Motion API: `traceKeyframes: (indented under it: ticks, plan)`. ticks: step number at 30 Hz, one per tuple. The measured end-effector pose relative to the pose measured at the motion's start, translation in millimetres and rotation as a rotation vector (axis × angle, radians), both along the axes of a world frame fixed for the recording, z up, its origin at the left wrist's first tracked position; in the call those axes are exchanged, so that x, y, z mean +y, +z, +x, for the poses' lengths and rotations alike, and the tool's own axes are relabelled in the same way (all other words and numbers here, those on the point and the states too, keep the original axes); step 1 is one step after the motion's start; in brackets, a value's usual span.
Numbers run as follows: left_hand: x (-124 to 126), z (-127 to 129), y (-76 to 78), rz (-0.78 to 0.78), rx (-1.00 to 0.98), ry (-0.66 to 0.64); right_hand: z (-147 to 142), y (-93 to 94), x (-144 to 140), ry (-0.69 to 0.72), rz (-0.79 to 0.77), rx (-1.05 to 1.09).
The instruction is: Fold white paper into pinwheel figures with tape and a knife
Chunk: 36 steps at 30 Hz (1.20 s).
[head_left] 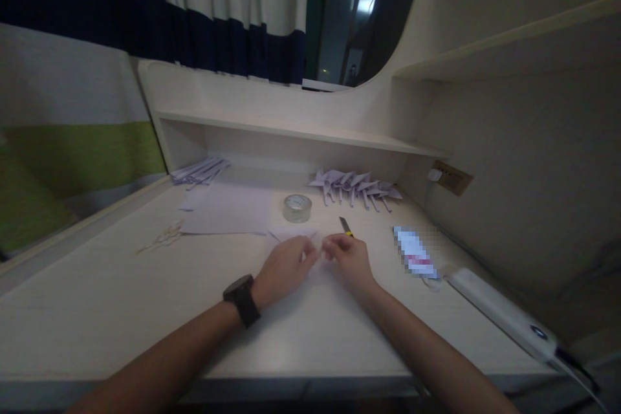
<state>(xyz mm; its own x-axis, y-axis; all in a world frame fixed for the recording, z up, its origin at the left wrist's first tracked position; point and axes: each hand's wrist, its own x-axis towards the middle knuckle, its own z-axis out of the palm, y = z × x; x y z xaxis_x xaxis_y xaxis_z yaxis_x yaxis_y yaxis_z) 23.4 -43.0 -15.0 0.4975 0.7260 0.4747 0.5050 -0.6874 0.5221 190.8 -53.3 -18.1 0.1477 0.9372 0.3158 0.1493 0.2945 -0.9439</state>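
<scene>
My left hand (288, 266), with a black watch (242, 297) on its wrist, is closed in a pinch over the middle of the desk. Close beside it, my right hand (350, 262) also pinches, its fingertips nearly meeting the left ones. A piece of white paper (291, 233) shows behind and between the fingers, which close on it; its lower part blends into the desk. Just beyond my right hand lies a utility knife (345, 226), blade pointing away, its handle partly hidden. A roll of clear tape (297, 208) rests behind my left hand.
Several paper pinwheels (356, 187) lie at the back right. White sheets (228, 204), folded paper strips (201, 171) and thin tan sticks or ties (162, 236) are on the left. A phone (416, 252) and a white power strip (499, 310) lie right. A low shelf (291, 129) overhangs the back.
</scene>
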Motion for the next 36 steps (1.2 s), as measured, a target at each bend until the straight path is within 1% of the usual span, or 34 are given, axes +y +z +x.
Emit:
traceKeyframes:
  ticks: [3,5,6,9,12,15,21,28,31,33,34,36]
  plan:
    - [-3.9,-1.5,-3.2,0.146,0.152,-0.078,9.6,-3.4,6.4,-0.029,-0.054,0.156]
    - [-5.2,-1.5,-6.2,0.183,0.227,-0.119,18.4,-4.2,8.8,-0.015,-0.147,0.256]
    - [-5.5,-1.2,-7.8,0.182,0.249,-0.127,23.2,-3.5,8.9,0.019,-0.205,0.284]
    - [-4.9,-0.1,-11.6,0.156,0.274,-0.130,35.2,3.6,5.5,0.195,-0.383,0.319]
    - [-3.8,0.3,-13.9,0.142,0.276,-0.122,38.5,11.5,1.1,0.289,-0.440,0.395]
    - [-3.1,0.6,-15.1,0.141,0.278,-0.119,33.4,14.1,-0.4,0.316,-0.457,0.459]
    - [-3.2,2.0,-14.1,0.126,0.279,-0.113,23.8,12.4,-0.5,0.253,-0.479,0.515]
    - [-4.0,2.4,-12.9,0.067,0.244,-0.103,20.0,2.4,2.6,0.324,-0.436,0.552]
    - [0.4,2.8,-15.0,0.002,0.177,-0.054,17.0,-2.9,4.3,0.349,-0.398,0.565]
    - [6.1,2.3,-17.0,-0.061,0.121,-0.017,15.2,-5.8,5.5,0.339,-0.359,0.533]
    - [9.6,1.7,-18.3,-0.103,0.084,-0.007,14.5,-7.0,6.1,0.311,-0.332,0.492]
    - [16.9,0.1,-21.5,-0.220,-0.018,0.009,13.6,-8.7,7.0,0.201,-0.247,0.341]
